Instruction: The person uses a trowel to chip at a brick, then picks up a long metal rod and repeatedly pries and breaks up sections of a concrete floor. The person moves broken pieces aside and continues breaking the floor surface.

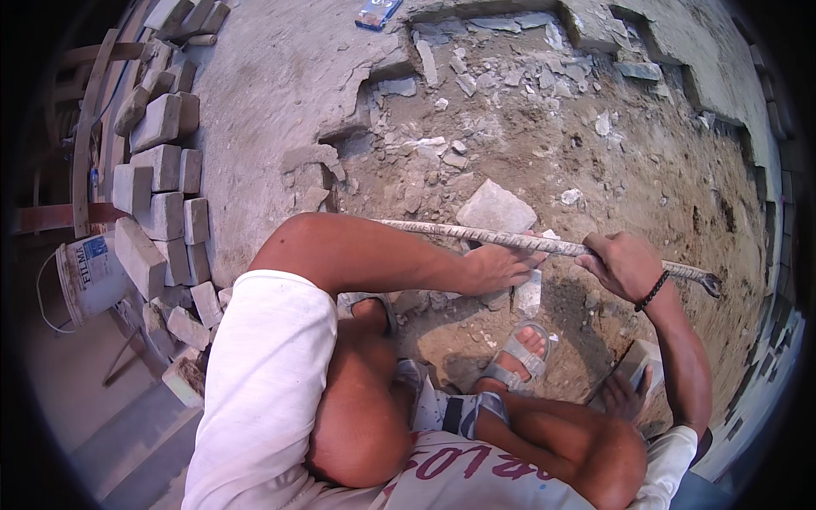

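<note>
My right hand (621, 264) grips a ribbed steel bar (503, 238), dusted pale, near its forked right end. The bar slants across the picture, and its left end passes behind my left forearm. My left hand (500, 268) lies palm down just below the bar, over pale stone pieces; its fingertips are partly hidden, so a hold cannot be told. A white stone fragment (528, 294) is by those fingers. Beyond the bar rests a large flat stone chunk (496, 207). At the lower right, another person's hand (625, 394) is on a pale block (639, 360).
Broken mortar chips (510, 76) litter the dug soil, bordered by a stepped, broken edge of concrete surface (255, 95). Paving blocks (166, 220) are piled at left, beside a tipped white bucket (92, 277). A blue packet (378, 13) lies at the top. My sandalled foot (523, 357) is close below.
</note>
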`<state>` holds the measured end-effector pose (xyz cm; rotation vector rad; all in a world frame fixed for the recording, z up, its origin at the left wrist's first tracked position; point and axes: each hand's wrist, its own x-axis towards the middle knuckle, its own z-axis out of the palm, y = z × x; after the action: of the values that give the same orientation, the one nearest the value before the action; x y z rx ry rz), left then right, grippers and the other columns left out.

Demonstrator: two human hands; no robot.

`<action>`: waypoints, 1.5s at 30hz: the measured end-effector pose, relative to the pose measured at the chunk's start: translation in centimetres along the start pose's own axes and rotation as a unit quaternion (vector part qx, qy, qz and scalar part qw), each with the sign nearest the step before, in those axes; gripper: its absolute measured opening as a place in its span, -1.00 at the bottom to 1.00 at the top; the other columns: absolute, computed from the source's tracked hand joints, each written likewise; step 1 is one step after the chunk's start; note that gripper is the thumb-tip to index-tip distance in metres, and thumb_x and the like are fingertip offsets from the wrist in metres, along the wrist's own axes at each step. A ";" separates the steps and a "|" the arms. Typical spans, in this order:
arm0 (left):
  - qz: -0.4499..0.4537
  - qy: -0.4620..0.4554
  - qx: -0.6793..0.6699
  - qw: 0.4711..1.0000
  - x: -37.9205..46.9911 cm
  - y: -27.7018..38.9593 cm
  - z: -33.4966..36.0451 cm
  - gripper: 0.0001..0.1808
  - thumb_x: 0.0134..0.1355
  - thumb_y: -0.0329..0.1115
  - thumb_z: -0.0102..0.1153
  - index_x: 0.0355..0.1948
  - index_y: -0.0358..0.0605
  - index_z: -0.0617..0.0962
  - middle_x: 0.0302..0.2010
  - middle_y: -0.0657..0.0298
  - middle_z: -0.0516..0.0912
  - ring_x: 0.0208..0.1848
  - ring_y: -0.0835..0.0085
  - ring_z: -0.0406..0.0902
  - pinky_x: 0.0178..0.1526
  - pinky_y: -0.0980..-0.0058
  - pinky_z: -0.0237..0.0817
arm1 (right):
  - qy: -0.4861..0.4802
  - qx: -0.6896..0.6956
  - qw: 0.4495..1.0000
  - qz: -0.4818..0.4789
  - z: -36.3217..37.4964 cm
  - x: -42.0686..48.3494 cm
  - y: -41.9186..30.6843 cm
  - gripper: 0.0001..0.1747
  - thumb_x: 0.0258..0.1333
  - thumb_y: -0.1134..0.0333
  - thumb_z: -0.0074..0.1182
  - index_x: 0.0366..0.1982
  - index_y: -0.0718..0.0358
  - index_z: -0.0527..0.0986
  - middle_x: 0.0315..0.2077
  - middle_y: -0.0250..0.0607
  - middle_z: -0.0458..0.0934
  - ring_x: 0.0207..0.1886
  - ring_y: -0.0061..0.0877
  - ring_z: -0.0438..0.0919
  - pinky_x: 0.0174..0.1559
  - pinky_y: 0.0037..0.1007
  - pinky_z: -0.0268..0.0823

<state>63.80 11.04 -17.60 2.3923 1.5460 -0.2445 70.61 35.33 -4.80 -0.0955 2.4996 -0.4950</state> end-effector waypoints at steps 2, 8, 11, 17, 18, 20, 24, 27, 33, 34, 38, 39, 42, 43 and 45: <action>-0.032 -0.086 0.060 0.994 0.3 -0.4 -2.0 -0.41 0.33 -0.16 -0.08 0.40 0.22 0.25 0.49 -0.07 0.02 0.49 -0.26 -0.09 0.42 -0.37 -0.47 | -0.003 -0.027 1.000 0.014 -2.2 0.2 -1.7 -0.70 0.18 0.07 0.12 -0.32 0.19 0.54 -0.59 0.01 0.54 -0.42 -0.05 0.58 -0.36 -0.05 0.37; -0.106 0.073 0.052 0.990 -0.2 -3.5 -0.5 -0.50 0.25 -0.16 -0.04 0.21 0.00 0.50 0.39 -0.03 0.22 0.38 -0.36 0.13 0.38 -0.39 -0.23 | 0.022 -0.061 0.998 0.016 -6.9 1.4 -4.7 -0.72 0.13 0.10 0.17 -0.35 0.19 0.58 -0.52 -0.06 0.56 -0.41 -0.08 0.57 -0.34 -0.08 0.36; -0.092 -0.038 0.050 0.994 -1.1 -2.6 -1.4 -0.54 0.24 -0.18 -0.01 0.14 -0.04 0.56 0.39 -0.05 0.21 0.38 -0.38 0.12 0.37 -0.42 -0.23 | 0.022 -0.068 0.997 0.013 -7.1 1.4 -5.0 -0.74 0.11 0.14 0.19 -0.37 0.21 0.55 -0.50 -0.07 0.55 -0.39 -0.08 0.56 -0.32 -0.09 0.35; -0.150 -0.040 0.024 0.988 -7.8 0.0 -0.7 -0.64 0.19 -0.22 0.05 -0.13 -0.16 0.72 0.28 -0.02 0.34 0.38 -0.36 0.11 0.38 -0.39 -0.22 | 0.029 -0.105 0.993 0.035 -7.4 0.2 -7.4 -0.71 0.11 0.11 0.19 -0.39 0.21 0.51 -0.54 -0.08 0.52 -0.43 -0.08 0.55 -0.36 -0.09 0.33; -0.153 -0.058 0.006 0.987 -8.6 0.3 -0.8 -0.63 0.20 -0.21 0.04 -0.10 -0.15 0.71 0.27 -0.01 0.35 0.40 -0.33 0.09 0.39 -0.35 -0.23 | 0.031 -0.111 0.993 0.031 -7.6 0.2 -7.7 -0.71 0.11 0.11 0.19 -0.39 0.20 0.51 -0.55 -0.09 0.52 -0.44 -0.09 0.55 -0.37 -0.09 0.32; -0.139 -0.100 -0.002 0.985 -9.7 1.2 -0.6 -0.61 0.22 -0.19 0.03 -0.04 -0.11 0.70 0.28 0.02 0.37 0.44 -0.26 0.04 0.41 -0.28 -0.26 | 0.035 -0.124 0.991 0.025 -8.0 0.1 -8.2 -0.73 0.11 0.12 0.19 -0.37 0.19 0.51 -0.56 -0.09 0.51 -0.45 -0.09 0.54 -0.39 -0.09 0.31; -0.131 -0.162 0.041 0.977 -11.2 4.2 -0.4 -0.59 0.27 -0.15 -0.02 0.02 -0.07 0.67 0.33 0.08 0.36 0.49 -0.11 -0.03 0.43 -0.17 -0.24 | 0.047 -0.153 0.987 0.033 -8.5 -0.5 -9.1 -0.74 0.11 0.13 0.19 -0.34 0.17 0.51 -0.55 -0.10 0.52 -0.47 -0.11 0.54 -0.41 -0.12 0.30; -0.178 -0.141 0.031 0.973 -12.4 4.6 0.1 -0.58 0.28 -0.14 -0.04 0.01 -0.10 0.67 0.28 0.10 0.42 0.49 -0.07 -0.04 0.42 -0.15 -0.19 | 0.055 -0.170 0.983 0.032 -8.8 -0.7 -10.1 -0.75 0.11 0.14 0.20 -0.33 0.16 0.51 -0.55 -0.11 0.52 -0.48 -0.11 0.54 -0.41 -0.13 0.31; -0.222 -0.036 -0.011 0.974 -15.4 6.3 0.1 -0.65 0.19 -0.17 0.04 -0.20 -0.16 0.70 -0.04 0.09 0.64 0.26 -0.02 0.36 0.27 -0.02 0.14 | 0.061 -0.159 0.985 -0.003 -7.4 -0.1 -9.2 -0.74 0.12 0.13 0.18 -0.29 0.16 0.51 -0.54 -0.08 0.53 -0.48 -0.09 0.55 -0.40 -0.13 0.34; -0.231 0.049 -0.009 0.972 -15.8 6.6 0.4 -0.68 0.16 -0.18 0.06 -0.26 -0.16 0.70 -0.12 0.10 0.68 0.18 0.02 0.47 0.21 0.03 0.24 | 0.058 -0.137 0.989 -0.003 -6.1 0.1 -6.9 -0.73 0.13 0.12 0.17 -0.28 0.16 0.51 -0.53 -0.08 0.54 -0.47 -0.08 0.55 -0.39 -0.12 0.34; -0.128 0.028 -0.193 0.972 -15.4 6.2 -0.7 -0.82 0.08 -0.25 0.10 -0.35 -0.10 0.60 -0.34 0.27 0.62 -0.14 0.26 0.57 -0.08 0.30 0.37 | 0.059 -0.113 0.992 0.017 -5.1 -0.3 -5.9 -0.72 0.14 0.10 0.16 -0.29 0.17 0.52 -0.52 -0.05 0.56 -0.44 -0.07 0.57 -0.38 -0.10 0.37; -0.125 0.065 -0.183 0.973 -15.7 6.2 -0.5 -0.85 0.07 -0.26 0.12 -0.42 -0.09 0.60 -0.37 0.28 0.62 -0.19 0.28 0.58 -0.15 0.30 0.38 | 0.045 -0.108 0.993 0.014 -5.2 -0.3 -5.9 -0.72 0.14 0.10 0.16 -0.29 0.17 0.52 -0.52 -0.06 0.56 -0.44 -0.07 0.58 -0.38 -0.10 0.37; -0.134 0.120 -0.185 0.966 -16.1 6.4 -0.3 -0.87 0.06 -0.27 0.14 -0.45 -0.08 0.60 -0.40 0.27 0.61 -0.22 0.28 0.60 -0.19 0.30 0.39 | 0.022 -0.105 0.994 0.025 -5.2 -1.2 -7.5 -0.72 0.14 0.11 0.17 -0.28 0.17 0.53 -0.52 -0.07 0.56 -0.44 -0.08 0.58 -0.39 -0.09 0.37; -0.141 0.126 -0.196 0.962 -16.4 6.6 -0.6 -0.87 0.06 -0.28 0.14 -0.43 -0.08 0.60 -0.40 0.26 0.61 -0.21 0.27 0.59 -0.19 0.30 0.39 | 0.036 -0.103 0.994 0.024 -4.5 -1.3 -7.4 -0.72 0.14 0.11 0.17 -0.28 0.17 0.53 -0.52 -0.07 0.56 -0.44 -0.08 0.58 -0.39 -0.09 0.37; -0.152 0.120 -0.210 0.958 -17.6 6.3 -1.4 -0.85 0.06 -0.28 0.15 -0.37 -0.08 0.58 -0.38 0.25 0.60 -0.21 0.27 0.59 -0.18 0.28 0.38 | 0.067 -0.098 0.993 0.028 -3.5 -1.5 -7.0 -0.73 0.14 0.12 0.16 -0.28 0.17 0.52 -0.52 -0.08 0.56 -0.45 -0.08 0.58 -0.40 -0.09 0.37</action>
<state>62.22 -6.14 -10.23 1.9050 1.8518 0.3015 69.64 30.22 1.28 -0.0713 2.6700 -0.2383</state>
